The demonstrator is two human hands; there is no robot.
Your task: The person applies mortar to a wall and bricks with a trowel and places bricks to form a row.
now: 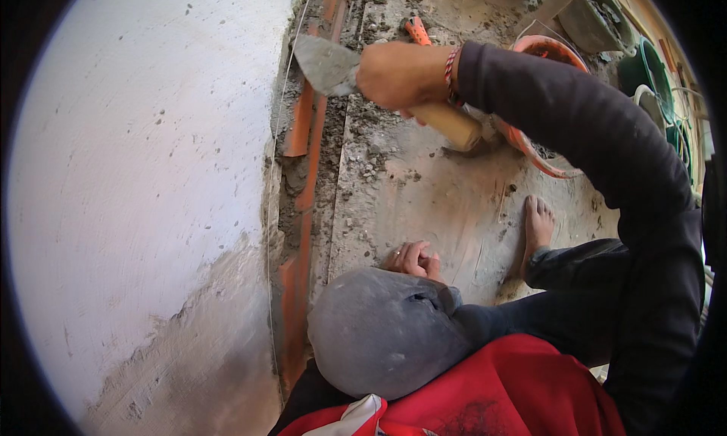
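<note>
My right hand (pixel 401 72) is closed around the wooden handle (pixel 454 125) of a trowel, over the floor close to the wall. The trowel's grey, mortar-smeared blade (pixel 327 63) points left, above a row of narrow terracotta tile strips (pixel 304 167) along the foot of the wall. Beyond my bent knee, near the floor, my left hand (pixel 415 260) shows only in part. Its fingers are curled in, and whatever they may hold is hidden. A thin taut string (pixel 270 231) runs along the wall beside the strips.
The white plastered wall (pixel 151 148) fills the left, with a rough patch low down. An orange-handled tool (pixel 416 31) lies on the gritty floor (pixel 424 193). Orange bucket (pixel 556 167), dark tub (pixel 598 27) and green bucket (pixel 647 76) stand to the right. My bare foot (pixel 538 224) is nearby.
</note>
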